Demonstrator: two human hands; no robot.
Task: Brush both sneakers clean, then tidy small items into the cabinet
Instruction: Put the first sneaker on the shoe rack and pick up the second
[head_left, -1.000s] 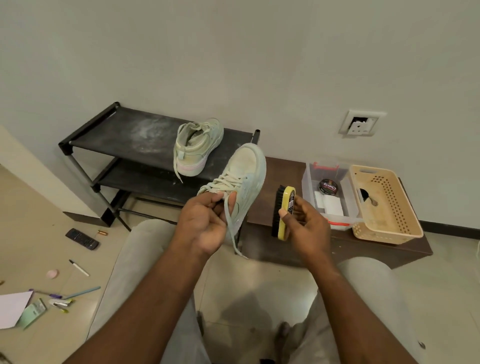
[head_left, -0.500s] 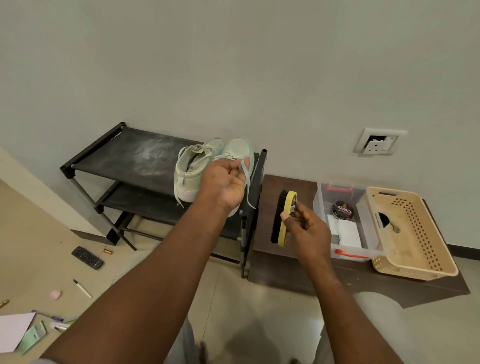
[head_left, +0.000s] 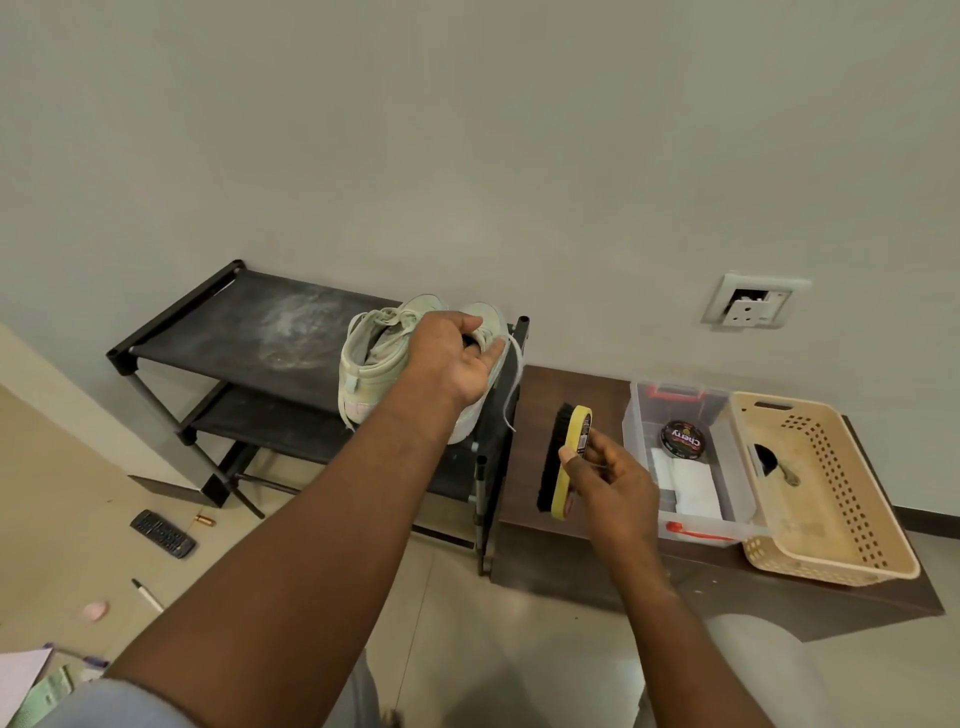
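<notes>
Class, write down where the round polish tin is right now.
In the head view, right of centre, the polish tin lies inside the clear box, between the brush and the beige basket.

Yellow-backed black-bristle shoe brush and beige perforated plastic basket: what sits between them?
Head view: a clear plastic box holding a round black polish tin and white cloth.

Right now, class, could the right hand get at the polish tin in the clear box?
Probably, but not yet: the right hand grips the brush. The polish tin lies uncovered in the clear box beside it, nothing between.
</notes>
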